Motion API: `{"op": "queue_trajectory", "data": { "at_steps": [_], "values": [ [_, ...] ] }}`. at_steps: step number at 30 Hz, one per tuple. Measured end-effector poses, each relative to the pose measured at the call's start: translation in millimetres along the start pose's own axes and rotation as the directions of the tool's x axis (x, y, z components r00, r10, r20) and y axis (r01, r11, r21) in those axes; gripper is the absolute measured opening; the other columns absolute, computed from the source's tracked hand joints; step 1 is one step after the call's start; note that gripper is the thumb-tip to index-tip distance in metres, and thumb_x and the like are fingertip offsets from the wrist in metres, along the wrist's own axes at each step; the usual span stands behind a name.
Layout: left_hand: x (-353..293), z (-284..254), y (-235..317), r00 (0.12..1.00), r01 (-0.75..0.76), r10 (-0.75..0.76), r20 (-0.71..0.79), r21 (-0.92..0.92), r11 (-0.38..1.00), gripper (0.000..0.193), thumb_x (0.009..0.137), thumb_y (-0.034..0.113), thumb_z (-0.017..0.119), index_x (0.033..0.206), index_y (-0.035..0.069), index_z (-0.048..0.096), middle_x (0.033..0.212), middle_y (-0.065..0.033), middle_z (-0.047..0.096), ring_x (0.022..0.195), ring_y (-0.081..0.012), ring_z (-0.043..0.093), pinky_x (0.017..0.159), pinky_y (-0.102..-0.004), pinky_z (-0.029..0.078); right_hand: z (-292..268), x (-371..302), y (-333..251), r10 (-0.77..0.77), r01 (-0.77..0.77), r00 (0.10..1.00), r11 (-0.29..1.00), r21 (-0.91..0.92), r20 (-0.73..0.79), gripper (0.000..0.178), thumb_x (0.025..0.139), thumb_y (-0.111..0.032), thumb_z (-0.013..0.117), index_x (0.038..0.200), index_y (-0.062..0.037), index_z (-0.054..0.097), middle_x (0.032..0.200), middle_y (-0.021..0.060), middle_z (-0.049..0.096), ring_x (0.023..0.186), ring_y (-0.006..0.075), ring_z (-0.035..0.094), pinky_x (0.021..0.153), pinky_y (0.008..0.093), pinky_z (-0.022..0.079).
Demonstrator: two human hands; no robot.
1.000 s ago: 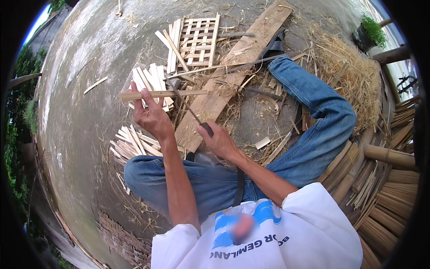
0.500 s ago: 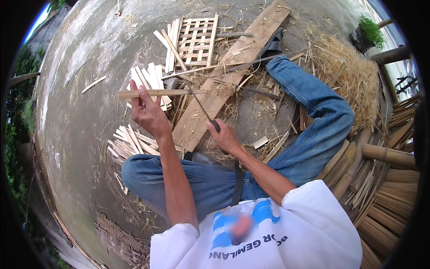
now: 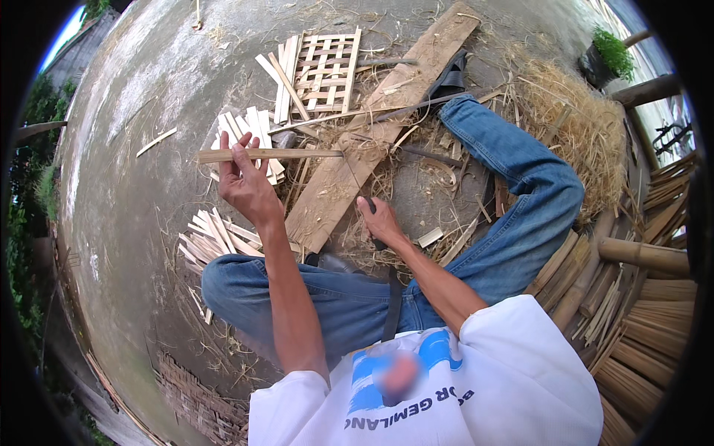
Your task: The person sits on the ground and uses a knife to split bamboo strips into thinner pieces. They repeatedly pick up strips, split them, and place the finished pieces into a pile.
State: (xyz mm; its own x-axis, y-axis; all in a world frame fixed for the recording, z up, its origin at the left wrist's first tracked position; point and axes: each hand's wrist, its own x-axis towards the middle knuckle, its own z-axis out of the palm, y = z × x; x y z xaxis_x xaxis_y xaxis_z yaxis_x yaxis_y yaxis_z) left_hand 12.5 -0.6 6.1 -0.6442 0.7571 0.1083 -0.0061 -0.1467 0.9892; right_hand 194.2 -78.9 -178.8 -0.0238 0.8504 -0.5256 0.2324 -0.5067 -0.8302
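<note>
My left hand (image 3: 251, 189) pinches a flat bamboo strip (image 3: 301, 153) near its left end, fingers behind it and thumb in front. The strip lies level and points right, over a long wooden plank (image 3: 327, 199). My right hand (image 3: 381, 221) is closed round the dark handle of a knife (image 3: 352, 171). Its thin blade slants up and left, and the tip is at the strip's right end; whether they touch I cannot tell. Behind my left hand lies a fan of pale split strips (image 3: 256, 123).
A woven bamboo lattice panel (image 3: 326, 70) lies beyond the strips. Another strip pile (image 3: 216, 236) sits by my left knee. A heap of fine shavings (image 3: 576, 130) is beyond my right leg. Bamboo poles (image 3: 643, 258) and bundled slats (image 3: 658, 327) stand at the right.
My right hand has drawn slightly right with the knife. The blade, which crossed the strip short of its end, is now at the end. My left hand has barely moved.
</note>
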Motion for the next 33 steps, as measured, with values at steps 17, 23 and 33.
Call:
{"op": "queue_trajectory", "data": {
  "at_steps": [17,23,33],
  "values": [
    [11,-8,-15,0.999,0.036,-0.036,0.002,-0.247,0.968,0.035,0.092,0.012,0.073,0.125,0.004,0.065,0.096,-0.0088,0.071,0.087,-0.0194,0.073,0.071,-0.0312,0.064,24,-54,-95,-0.430,0.435,0.900,0.899,-0.054,0.075,0.047,0.097,-0.048,0.062,0.100,-0.0006,0.065,0.066,0.0068,0.062,0.055,0.0129,0.059,0.055,0.0326,0.048],
    [14,-1,-12,0.998,0.045,-0.053,-0.025,-0.234,0.971,0.033,0.091,0.012,0.074,0.120,0.001,0.066,0.095,-0.0085,0.071,0.086,-0.0214,0.073,0.071,-0.0333,0.065,-13,9,16,-0.105,0.103,0.994,0.991,-0.091,-0.021,0.049,0.096,-0.049,0.063,0.092,0.0004,0.065,0.062,0.0109,0.059,0.062,0.0227,0.064,0.058,0.0385,0.048],
    [18,-1,-14,0.979,-0.084,0.101,-0.177,0.102,0.991,0.032,0.092,0.026,0.073,0.090,-0.006,0.071,0.078,-0.0110,0.069,0.069,-0.0144,0.069,0.056,-0.0289,0.065,-5,-15,-33,-0.040,0.034,0.997,0.995,0.095,0.065,0.056,0.098,-0.054,0.058,0.098,0.0009,0.065,0.063,0.0049,0.059,0.052,0.0141,0.062,0.050,0.0306,0.049]
  ]
}}
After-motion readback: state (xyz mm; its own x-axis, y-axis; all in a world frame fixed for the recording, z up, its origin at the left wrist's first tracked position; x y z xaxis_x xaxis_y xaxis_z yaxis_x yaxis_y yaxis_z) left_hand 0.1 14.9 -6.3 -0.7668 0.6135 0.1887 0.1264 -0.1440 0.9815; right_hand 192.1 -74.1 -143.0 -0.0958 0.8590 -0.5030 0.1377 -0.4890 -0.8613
